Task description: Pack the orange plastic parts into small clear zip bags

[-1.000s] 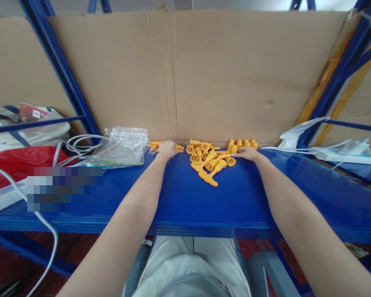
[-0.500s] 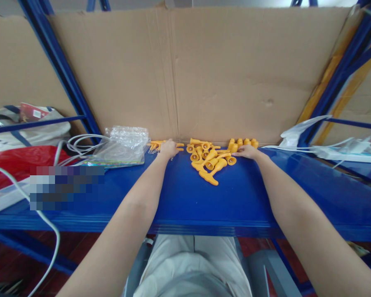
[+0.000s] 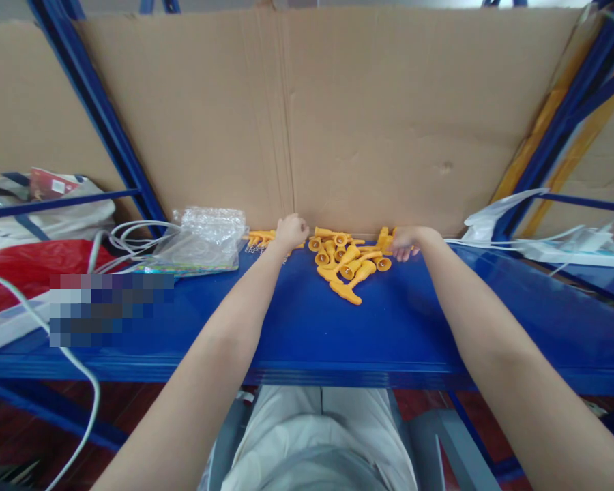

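My left hand (image 3: 293, 232) is closed, knuckles up, at the back of the blue shelf; anything in its fingers is hidden. Beside it lies a row of slim yellow plastic pieces (image 3: 258, 237) with small metal chains. At the right, my right hand (image 3: 406, 243) curls downward over a group of small upright yellow pieces (image 3: 384, 239), covering most of them; what its fingers hold cannot be made out. Between the hands spreads a pile of yellow flared, horn-like pieces (image 3: 348, 258). A hammer-shaped yellow piece (image 3: 346, 293) lies foremost in this pile.
Behind the blue shelf (image 3: 327, 341) stands a cardboard wall (image 3: 368, 123). Clear plastic bags (image 3: 205, 239), white cables (image 3: 133, 235) and a red bag (image 3: 35, 269) lie at the left. A white power strip (image 3: 583, 252) and blue upright posts (image 3: 557, 129) are at the right.
My left hand has risen slightly and shifted right, its fingers curled. My right hand has turned and moved slightly left over the upright yellow pieces, hiding more of them. The middle pile stays put.
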Tool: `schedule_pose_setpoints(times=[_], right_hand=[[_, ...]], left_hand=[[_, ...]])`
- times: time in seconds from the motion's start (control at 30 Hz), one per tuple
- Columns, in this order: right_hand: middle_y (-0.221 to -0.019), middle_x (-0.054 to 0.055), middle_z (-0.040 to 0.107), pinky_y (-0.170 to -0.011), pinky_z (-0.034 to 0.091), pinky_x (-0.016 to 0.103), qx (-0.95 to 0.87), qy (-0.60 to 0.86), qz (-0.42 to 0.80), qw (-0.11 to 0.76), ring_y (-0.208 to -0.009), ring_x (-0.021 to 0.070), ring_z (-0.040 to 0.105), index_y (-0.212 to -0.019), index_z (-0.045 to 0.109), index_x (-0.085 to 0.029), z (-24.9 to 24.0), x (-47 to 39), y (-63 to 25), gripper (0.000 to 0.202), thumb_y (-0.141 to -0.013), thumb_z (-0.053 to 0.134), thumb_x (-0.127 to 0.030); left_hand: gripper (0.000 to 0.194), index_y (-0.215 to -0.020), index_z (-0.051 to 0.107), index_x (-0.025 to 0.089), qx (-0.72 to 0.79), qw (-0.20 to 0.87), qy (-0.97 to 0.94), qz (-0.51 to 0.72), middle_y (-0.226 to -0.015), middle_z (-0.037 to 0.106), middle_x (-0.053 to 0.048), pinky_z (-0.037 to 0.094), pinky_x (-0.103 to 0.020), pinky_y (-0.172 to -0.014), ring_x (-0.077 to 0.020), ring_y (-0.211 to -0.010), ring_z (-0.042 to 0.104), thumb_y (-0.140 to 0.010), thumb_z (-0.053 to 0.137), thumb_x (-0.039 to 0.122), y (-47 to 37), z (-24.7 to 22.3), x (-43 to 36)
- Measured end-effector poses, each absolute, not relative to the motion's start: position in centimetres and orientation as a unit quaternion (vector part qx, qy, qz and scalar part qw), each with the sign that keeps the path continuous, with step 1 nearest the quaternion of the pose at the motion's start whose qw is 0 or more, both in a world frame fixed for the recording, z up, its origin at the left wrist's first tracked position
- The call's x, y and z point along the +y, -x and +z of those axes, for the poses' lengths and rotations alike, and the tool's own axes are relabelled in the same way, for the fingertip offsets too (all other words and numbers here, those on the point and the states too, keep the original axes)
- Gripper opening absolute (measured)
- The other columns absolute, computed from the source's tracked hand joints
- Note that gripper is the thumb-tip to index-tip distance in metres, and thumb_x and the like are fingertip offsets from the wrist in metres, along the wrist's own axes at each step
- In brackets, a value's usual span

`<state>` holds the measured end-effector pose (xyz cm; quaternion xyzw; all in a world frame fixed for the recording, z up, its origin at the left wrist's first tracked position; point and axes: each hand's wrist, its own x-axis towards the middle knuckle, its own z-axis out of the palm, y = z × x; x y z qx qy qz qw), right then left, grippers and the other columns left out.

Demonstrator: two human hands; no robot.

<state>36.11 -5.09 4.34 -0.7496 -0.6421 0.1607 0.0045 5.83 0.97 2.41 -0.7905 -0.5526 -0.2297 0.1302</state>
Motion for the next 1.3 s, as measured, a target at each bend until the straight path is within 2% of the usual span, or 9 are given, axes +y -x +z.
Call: schedule_pose_setpoints(times=[0.1,0.27,0.37,0.5,0.63,0.77,0.9,1.03,1.3], right_hand=[[-0.084,0.011,0.075,-0.066,0.054,0.029,-0.638,0.736,0.224,-0.023,-0.080,0.0207,0.072,-0.072,0.066,-0.017,4.7,-5.1,-34.8,0.026,-0.086,0.064,-0.039],[-0.086,0.012,0.073,-0.071,0.054,0.030,-0.649,0.726,0.225,0.017,-0.092,0.0238,0.070,-0.070,0.063,-0.017,4.1,-5.1,-33.6,0.034,-0.080,0.073,-0.048],[-0.088,0.014,0.073,-0.075,0.054,0.034,-0.653,0.719,0.234,0.043,-0.096,0.0265,0.068,-0.076,0.065,-0.017,3.4,-5.1,-33.5,0.039,-0.076,0.077,-0.054],[-0.087,0.016,0.072,-0.080,0.054,0.040,-0.654,0.721,0.219,0.057,-0.095,0.0297,0.068,-0.082,0.069,-0.018,2.9,-5.0,-33.3,0.033,-0.074,0.079,-0.048],[-0.074,0.013,0.068,-0.071,0.053,0.037,-0.653,0.736,0.162,0.075,-0.084,0.0293,0.067,-0.072,0.068,-0.017,3.3,-4.9,-32.9,0.023,-0.076,0.075,-0.038],[-0.057,0.004,0.057,-0.056,0.044,0.028,-0.659,0.734,0.097,0.131,-0.064,0.0202,0.060,-0.067,0.066,-0.017,4.4,-5.2,-32.7,0.020,-0.077,0.068,-0.034],[-0.052,0.000,0.050,-0.048,0.033,0.024,-0.677,0.697,0.085,0.222,-0.052,0.0110,0.045,-0.065,0.062,-0.017,5.9,-5.8,-32.1,0.021,-0.080,0.062,-0.031],[-0.057,-0.001,0.054,-0.049,0.031,0.022,-0.715,0.629,0.101,0.287,-0.055,0.0093,0.043,-0.066,0.062,-0.017,7.6,-6.8,-30.9,0.018,-0.076,0.065,-0.031],[-0.064,-0.002,0.058,-0.058,0.037,0.022,-0.757,0.560,0.108,0.319,-0.062,0.0104,0.050,-0.076,0.068,-0.016,9.9,-8.6,-29.2,0.023,-0.073,0.072,-0.039]], left_hand=[[0.027,-0.085,0.074,0.014,-0.498,0.111,0.823,-0.251,-0.100,0.072,-0.014,0.047,-0.033,-0.083,-0.0254,-0.096,0.065,-0.090,0.051,0.027,-7.1,3.4,1.0],[0.031,-0.082,0.073,0.012,-0.437,0.083,0.851,-0.278,-0.082,0.073,-0.010,0.046,-0.030,-0.073,-0.0194,-0.075,0.062,-0.090,0.050,0.031,-8.5,4.5,0.6],[0.030,-0.079,0.072,0.012,-0.416,0.075,0.856,-0.299,-0.081,0.073,-0.009,0.046,-0.029,-0.073,-0.0181,-0.073,0.061,-0.089,0.052,0.031,-9.0,4.9,0.3],[0.028,-0.076,0.070,0.012,-0.401,0.061,0.859,-0.311,-0.079,0.072,-0.009,0.045,-0.029,-0.072,-0.0175,-0.072,0.061,-0.090,0.054,0.030,-9.3,5.3,-0.1],[0.028,-0.076,0.070,0.012,-0.383,0.063,0.867,-0.313,-0.079,0.072,-0.008,0.045,-0.029,-0.073,-0.0177,-0.073,0.061,-0.090,0.054,0.030,-9.6,5.5,-0.3],[0.025,-0.081,0.071,0.012,-0.366,0.087,0.878,-0.295,-0.086,0.072,-0.010,0.047,-0.031,-0.077,-0.0202,-0.079,0.064,-0.089,0.052,0.027,-10.2,5.7,-0.7],[0.026,-0.105,0.069,0.010,-0.314,0.122,0.897,-0.285,-0.109,0.071,-0.013,0.048,-0.033,-0.091,-0.0231,-0.102,0.065,-0.087,0.054,0.021,-10.9,5.7,-1.3],[0.039,-0.125,0.061,0.012,-0.252,0.162,0.912,-0.279,-0.128,0.064,-0.015,0.043,-0.037,-0.103,-0.0255,-0.120,0.058,-0.088,0.055,0.023,-11.8,5.8,-1.7],[0.027,-0.098,0.069,0.014,-0.241,0.210,0.911,-0.261,-0.101,0.072,-0.010,0.037,-0.042,-0.105,-0.0230,-0.106,0.062,-0.093,0.042,0.016,-12.3,6.4,-2.4]])
